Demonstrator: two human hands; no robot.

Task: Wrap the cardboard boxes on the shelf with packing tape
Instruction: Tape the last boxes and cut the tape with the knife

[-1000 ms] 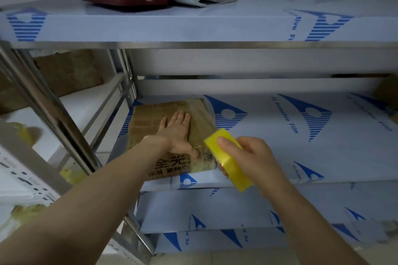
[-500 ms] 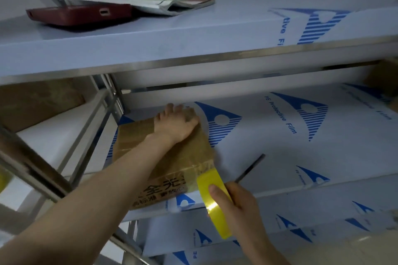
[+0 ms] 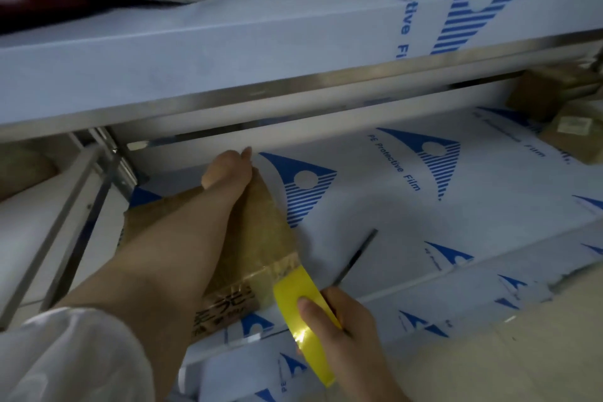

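Your left hand [image 3: 230,170] lies on the far end of the box [image 3: 261,238], likely pinning it against the tape's pull. Its fingers are foreshortened, so you cannot tell whether they lie flat or hook the far edge. The box sits at the left front of the middle shelf [image 3: 391,222]. Your right hand [image 3: 342,336] grips the yellow tape roll [image 3: 303,307], thumb on its outer face, at the box's near right corner, seemingly to feed tape. A thin dark tool [image 3: 355,258] juts from the same grip, probably for cutting. The shelf film reads "PE Protective Film". The box front bears black Chinese characters, partly hidden.
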